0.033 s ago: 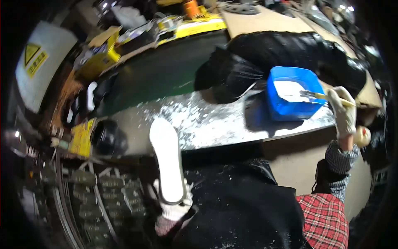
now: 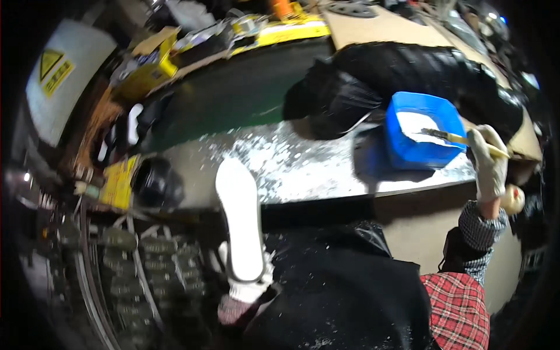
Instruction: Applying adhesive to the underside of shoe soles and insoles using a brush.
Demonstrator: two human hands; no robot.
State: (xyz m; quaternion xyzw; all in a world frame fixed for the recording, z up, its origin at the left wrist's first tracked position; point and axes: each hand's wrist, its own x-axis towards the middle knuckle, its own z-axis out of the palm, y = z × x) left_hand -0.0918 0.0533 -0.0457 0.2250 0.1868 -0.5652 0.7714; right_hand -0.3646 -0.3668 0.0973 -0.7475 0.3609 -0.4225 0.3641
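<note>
A shoe sole (image 2: 240, 219) with a white top face and a dark rim stands out from my gloved left hand (image 2: 249, 284), its broad end pointing away from me. My left fingers are closed round the narrow end, partly hidden under it. On the right, my gloved right hand (image 2: 489, 157) grips the pale handle of a flat brush (image 2: 448, 136). The bristles dip into white paste (image 2: 417, 123) inside a blue plastic tub (image 2: 424, 156). That tub stands on the white-spattered bench (image 2: 315, 181).
Black plastic sheeting (image 2: 417, 67) lies behind the tub. A dark round container (image 2: 156, 182) sits at the bench's left end, beside a yellow box (image 2: 119, 185). Below left, a rack (image 2: 140, 256) holds several dark soles. Farther back stand cluttered yellow boxes (image 2: 156, 73).
The whole view has shifted slightly, so the bench and tub appear farther right. The brush tip sits a little farther left within the tub. Both hands keep their grips.
</note>
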